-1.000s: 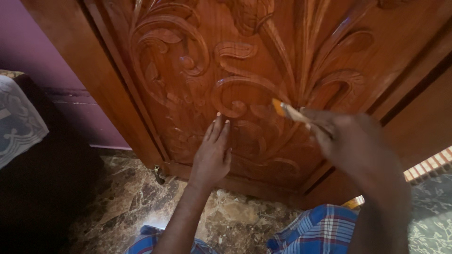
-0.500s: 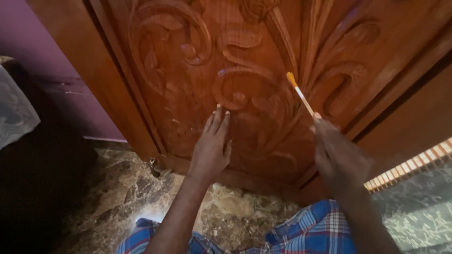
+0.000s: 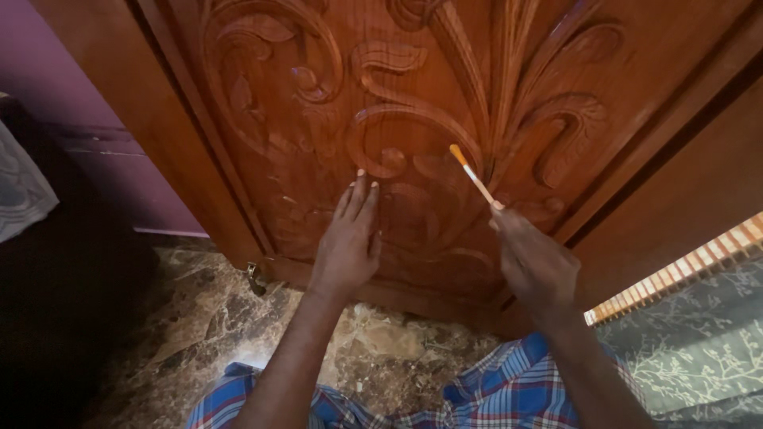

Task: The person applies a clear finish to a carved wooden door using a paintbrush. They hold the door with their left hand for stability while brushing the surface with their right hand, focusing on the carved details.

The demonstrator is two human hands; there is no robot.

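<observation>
My right hand (image 3: 534,266) had its fingers (image 3: 499,222) pinched around a thin brush (image 3: 472,175), its long axis slanting up and left so the orange tip met the carved door (image 3: 413,119) just above. My left hand (image 3: 348,246) lay flat on the relief, fingers pressed together, close beside the tip. The wood was glossy, scrolled, reddish-brown; below lay a mottled marble floor (image 3: 207,318).
</observation>
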